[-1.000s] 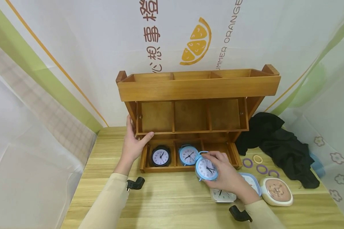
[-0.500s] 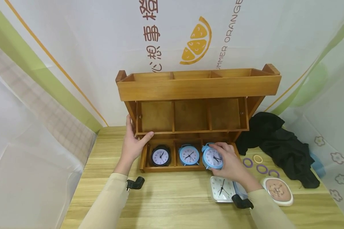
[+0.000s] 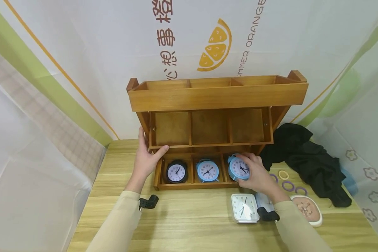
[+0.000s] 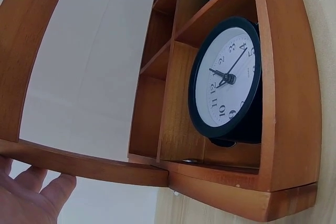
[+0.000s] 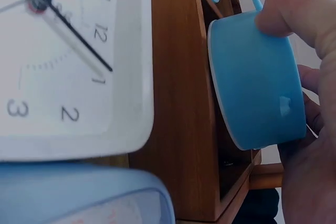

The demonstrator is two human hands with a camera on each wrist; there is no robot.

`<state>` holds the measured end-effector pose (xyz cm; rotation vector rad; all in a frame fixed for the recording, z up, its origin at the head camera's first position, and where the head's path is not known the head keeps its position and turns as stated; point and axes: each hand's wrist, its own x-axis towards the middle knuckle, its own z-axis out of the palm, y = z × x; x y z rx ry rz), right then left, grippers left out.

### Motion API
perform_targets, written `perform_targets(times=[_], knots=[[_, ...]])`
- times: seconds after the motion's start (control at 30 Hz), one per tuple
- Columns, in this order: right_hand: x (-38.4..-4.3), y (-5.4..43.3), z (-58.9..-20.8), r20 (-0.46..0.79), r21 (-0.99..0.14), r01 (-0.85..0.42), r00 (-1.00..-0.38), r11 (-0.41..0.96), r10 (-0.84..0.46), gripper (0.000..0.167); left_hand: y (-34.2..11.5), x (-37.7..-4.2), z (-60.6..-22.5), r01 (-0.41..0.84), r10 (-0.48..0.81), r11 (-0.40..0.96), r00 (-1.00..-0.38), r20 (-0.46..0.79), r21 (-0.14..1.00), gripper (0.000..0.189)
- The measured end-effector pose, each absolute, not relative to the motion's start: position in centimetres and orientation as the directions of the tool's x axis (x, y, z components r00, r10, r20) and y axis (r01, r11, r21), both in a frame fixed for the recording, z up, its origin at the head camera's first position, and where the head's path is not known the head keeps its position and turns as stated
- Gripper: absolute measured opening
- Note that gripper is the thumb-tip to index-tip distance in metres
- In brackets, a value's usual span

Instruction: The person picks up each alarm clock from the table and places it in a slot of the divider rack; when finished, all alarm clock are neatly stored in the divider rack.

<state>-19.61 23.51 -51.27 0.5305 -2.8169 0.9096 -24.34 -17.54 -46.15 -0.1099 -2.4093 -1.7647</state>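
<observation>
A wooden rack (image 3: 218, 99) stands at the back, with a three-compartment bottom tray. My left hand (image 3: 145, 159) rests at its left side: fingers lie along the outside of the side post (image 4: 89, 167), thumb extended at the corner of the tilted middle tray. My right hand (image 3: 256, 175) grips a light blue twin-bell alarm clock (image 3: 237, 168) by its rim, at the bottom tray's right compartment. That clock leans, and the right wrist view shows its blue case (image 5: 257, 80) tilted. A black alarm clock (image 3: 176, 172) sits in the left compartment, another light blue alarm clock (image 3: 208, 170) in the middle one.
In front of the rack lie a white square clock (image 3: 244, 208) and, partly hidden by my right wrist, a pale blue clock (image 5: 79, 187). Right of them are a cream clock (image 3: 307, 209), several purple and yellow rings (image 3: 288, 186) and black cloth (image 3: 315, 164).
My right hand has carried the light blue alarm clock rightward, from before the middle compartment into the right one. The white square clock has come into full view. My left hand has stayed put.
</observation>
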Motion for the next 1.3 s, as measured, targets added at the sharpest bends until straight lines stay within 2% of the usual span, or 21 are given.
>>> perform_targets(times=[0.33, 0.67, 1.3], knots=[[-20.3, 23.9, -51.3, 0.128, -0.538, -0.325, -0.943, 0.778, -0.306, 0.086, -17.6, -24.3, -46.0, 0.141, -0.025, 0.302, -0.988, 0.155, 0.943, 0.117], [-21.1, 24.4, -52.3, 0.104, -0.515, -0.357, -0.928, 0.779, -0.357, 0.083, -17.6, -24.5, -46.2, 0.158, -0.028, 0.264, -0.985, 0.172, 0.951, 0.118], [-21.7, 24.6, -52.1, 0.016, -0.503, -0.345, -0.921, 0.793, -0.39, 0.078, -17.6, -24.5, -46.5, 0.181, -0.03, 0.299, -0.98, 0.199, 0.937, 0.115]])
